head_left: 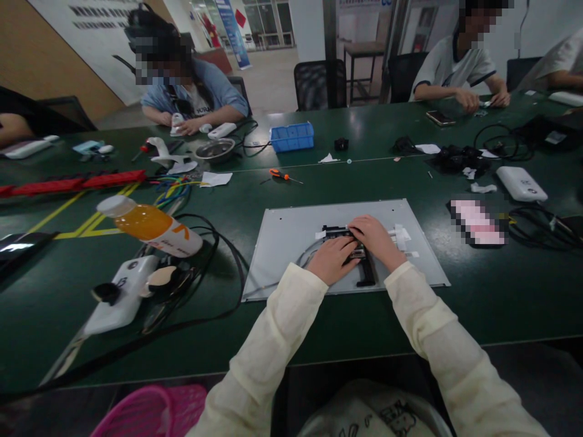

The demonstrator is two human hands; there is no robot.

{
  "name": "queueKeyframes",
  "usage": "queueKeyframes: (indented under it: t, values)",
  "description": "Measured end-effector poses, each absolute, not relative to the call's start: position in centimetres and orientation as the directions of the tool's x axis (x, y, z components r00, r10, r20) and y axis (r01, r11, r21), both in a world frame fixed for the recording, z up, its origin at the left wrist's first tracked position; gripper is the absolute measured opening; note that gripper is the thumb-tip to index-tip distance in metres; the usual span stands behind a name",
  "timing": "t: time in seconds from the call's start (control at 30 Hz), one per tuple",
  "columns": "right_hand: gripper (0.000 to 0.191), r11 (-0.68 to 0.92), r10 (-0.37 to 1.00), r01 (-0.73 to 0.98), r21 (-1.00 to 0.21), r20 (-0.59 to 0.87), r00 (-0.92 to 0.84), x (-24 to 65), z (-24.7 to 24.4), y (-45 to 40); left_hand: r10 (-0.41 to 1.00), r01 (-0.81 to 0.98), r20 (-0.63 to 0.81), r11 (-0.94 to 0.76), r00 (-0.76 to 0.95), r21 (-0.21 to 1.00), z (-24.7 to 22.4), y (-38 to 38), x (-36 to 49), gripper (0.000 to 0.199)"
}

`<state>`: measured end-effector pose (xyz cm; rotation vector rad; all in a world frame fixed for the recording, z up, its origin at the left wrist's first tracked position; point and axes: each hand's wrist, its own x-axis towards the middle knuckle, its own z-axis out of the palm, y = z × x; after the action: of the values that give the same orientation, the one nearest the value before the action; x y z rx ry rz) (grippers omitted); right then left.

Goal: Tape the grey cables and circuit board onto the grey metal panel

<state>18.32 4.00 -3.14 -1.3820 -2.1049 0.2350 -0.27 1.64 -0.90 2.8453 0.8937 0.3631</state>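
A light grey metal panel (286, 237) lies flat on the green table in front of me, with a black mechanism (367, 273) on its middle. My left hand (334, 258) is closed over the left part of this mechanism, fingers bent onto it and thumb lower down. From above and to the right, my right hand (373, 238) grips its upper part, the fingertips close to those of the left. My fingers hide most of the mechanism; a dark bar shows below them. A grey cable (310, 252) runs out to the left. White tape pieces (403, 235) stick to the panel at right.
Left of the panel are an orange drink bottle (157, 227), a white power bank (125, 291) and black cables. Beyond it lie an orange screwdriver (282, 175) and a blue basket (291, 138). A phone (478, 221) lies at right. Other people sit across the table.
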Motion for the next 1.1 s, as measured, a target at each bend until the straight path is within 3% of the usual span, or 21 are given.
queueKeyframes:
  t: [0.87, 1.1]
  values:
    - [0.026, 0.35, 0.906, 0.752, -0.558, 0.406, -0.12, 17.6, -3.7, 4.0, 0.572, 0.54, 0.176, -0.818, 0.801, 0.196, -1.0, 1.8, -0.3, 0.038]
    - [0.029, 0.29, 0.89, 0.762, -0.579, 0.455, 0.007, 20.6, -2.1, 2.3, 0.563, 0.536, 0.165, -0.824, 0.81, 0.184, -0.8, 1.7, -0.3, 0.04]
